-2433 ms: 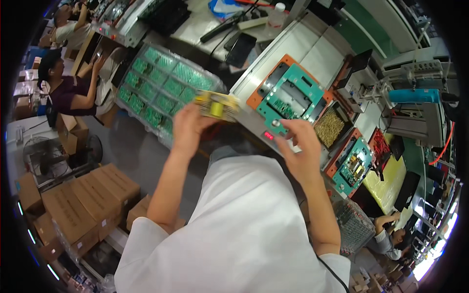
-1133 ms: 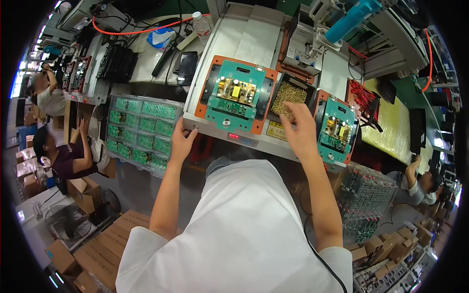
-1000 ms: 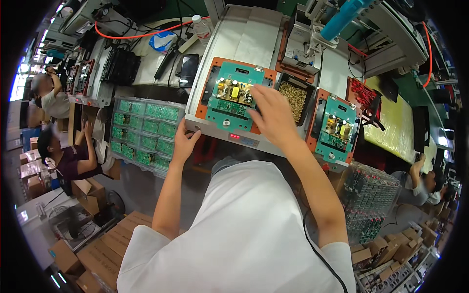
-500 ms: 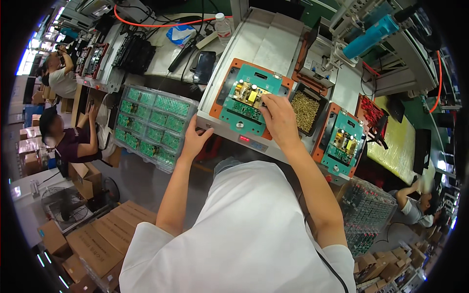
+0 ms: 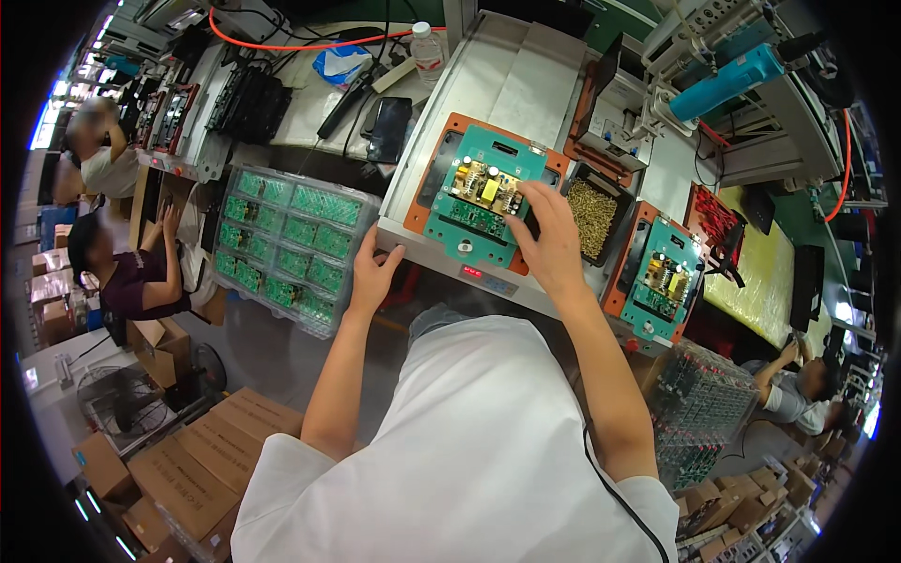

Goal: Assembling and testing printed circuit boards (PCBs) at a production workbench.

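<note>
The right grip (image 5: 552, 240) hides part of the orange frame (image 5: 417, 215).

Smooth grey floor (image 5: 263, 355). Brown rectangular cardboard cartons (image 5: 183, 466) stacked lower left, near round black wire-cage fan (image 5: 122, 396). Long white-topped bench (image 5: 300, 108) upper left. Thin white strip lights (image 5: 93, 498) lower left; bright white glare (image 5: 873, 420) right rim.

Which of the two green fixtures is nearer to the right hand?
The left fixture: the right hand is at its circuit board, while the right fixture lies beyond the gold-coloured pieces.
</note>
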### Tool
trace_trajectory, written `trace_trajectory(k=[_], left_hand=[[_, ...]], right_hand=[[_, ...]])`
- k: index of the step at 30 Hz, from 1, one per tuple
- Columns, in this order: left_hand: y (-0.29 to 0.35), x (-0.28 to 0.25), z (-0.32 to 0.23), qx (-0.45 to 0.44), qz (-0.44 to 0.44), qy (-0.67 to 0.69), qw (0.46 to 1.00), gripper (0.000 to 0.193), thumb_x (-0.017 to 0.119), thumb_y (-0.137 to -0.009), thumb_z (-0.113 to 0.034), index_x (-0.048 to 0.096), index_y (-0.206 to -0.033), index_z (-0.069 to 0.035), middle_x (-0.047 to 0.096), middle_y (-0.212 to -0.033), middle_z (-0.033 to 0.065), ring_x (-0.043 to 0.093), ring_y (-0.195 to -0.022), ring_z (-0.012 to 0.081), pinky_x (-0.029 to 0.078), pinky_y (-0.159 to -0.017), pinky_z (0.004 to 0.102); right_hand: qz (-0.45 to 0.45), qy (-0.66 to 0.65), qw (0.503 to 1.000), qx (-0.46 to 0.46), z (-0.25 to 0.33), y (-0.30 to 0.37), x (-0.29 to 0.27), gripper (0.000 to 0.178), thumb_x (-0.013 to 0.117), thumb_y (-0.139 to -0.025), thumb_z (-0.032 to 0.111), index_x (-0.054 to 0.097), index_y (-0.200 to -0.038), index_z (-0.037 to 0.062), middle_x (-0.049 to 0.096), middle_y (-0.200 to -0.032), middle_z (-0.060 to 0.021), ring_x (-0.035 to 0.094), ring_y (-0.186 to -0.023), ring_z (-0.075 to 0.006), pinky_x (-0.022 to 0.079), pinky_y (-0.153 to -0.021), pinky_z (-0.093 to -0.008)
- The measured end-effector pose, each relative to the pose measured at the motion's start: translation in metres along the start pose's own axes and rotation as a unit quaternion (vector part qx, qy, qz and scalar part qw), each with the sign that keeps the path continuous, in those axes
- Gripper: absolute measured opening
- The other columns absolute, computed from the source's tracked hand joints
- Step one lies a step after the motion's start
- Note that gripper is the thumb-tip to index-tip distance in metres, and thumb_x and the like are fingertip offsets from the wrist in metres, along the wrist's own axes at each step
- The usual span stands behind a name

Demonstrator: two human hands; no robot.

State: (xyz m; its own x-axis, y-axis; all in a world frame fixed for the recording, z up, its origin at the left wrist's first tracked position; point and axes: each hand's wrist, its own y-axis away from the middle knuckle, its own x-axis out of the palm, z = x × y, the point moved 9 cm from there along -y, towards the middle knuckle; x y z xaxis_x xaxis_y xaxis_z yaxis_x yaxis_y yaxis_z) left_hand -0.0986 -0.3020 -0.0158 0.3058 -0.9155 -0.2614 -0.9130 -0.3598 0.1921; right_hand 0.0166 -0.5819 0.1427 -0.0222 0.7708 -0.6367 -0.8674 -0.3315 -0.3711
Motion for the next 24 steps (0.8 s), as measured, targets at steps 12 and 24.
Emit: trace_trajectory(k=[12, 24], left_hand=[[0.013, -0.002, -0.007, -0.022, 0.025, 0.023, 0.999, 0.059, 0.064, -0.092, -0.002, 0.037, -0.145, 0.006, 0.053, -0.135, 0.0141, 0.054, -0.122, 0.0185, 0.051, -0.094, 0.0293], [0.028, -0.012, -0.012, -0.019, 0.006, 0.034, 0.999, 0.06, 0.065, -0.091, -0.003, 0.038, -0.143, 0.004, 0.057, -0.129, 0.0152, 0.057, -0.115, 0.0196, 0.052, -0.088, 0.031]], right_hand=[[0.026, -0.067, 0.993, 0.091, -0.007, 0.048, -0.027, 0.029, 0.068, -0.086, -0.002, 0.064, -0.114, 0.0023, 0.062, -0.101, -0.0096, 0.063, -0.081, -0.0185, 0.051, -0.074, -0.0294], [0.056, -0.01, 0.993, 0.103, 0.015, 0.01, 0.0, 0.037, 0.074, -0.082, 0.007, 0.062, -0.117, 0.003, 0.059, -0.099, -0.009, 0.06, -0.08, -0.0225, 0.05, -0.071, -0.0326]])
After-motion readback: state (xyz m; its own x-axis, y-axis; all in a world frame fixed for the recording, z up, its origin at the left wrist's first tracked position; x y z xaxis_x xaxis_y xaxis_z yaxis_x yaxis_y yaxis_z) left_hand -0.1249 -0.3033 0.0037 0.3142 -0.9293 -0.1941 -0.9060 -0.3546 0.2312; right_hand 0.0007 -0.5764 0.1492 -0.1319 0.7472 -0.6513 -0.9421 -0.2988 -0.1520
